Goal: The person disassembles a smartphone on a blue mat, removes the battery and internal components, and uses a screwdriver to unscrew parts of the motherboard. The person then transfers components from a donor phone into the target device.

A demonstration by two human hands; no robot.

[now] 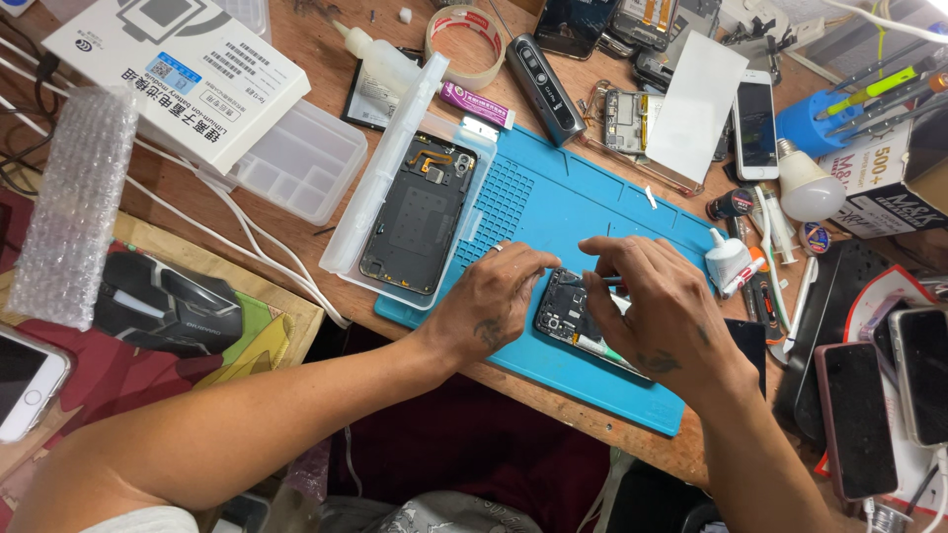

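A worn wooden workbench (326, 197) is seen from above, its brown top scratched and crowded. A blue work mat (553, 197) is laid across its middle. At the near left, a lower wooden board (286, 306) is covered by a red patterned cloth (109, 380). Even, bright light is cast over everything.

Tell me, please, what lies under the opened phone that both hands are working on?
The opened phone lies on the blue repair mat, which lies on the wooden bench. The left hand and right hand cover part of it.
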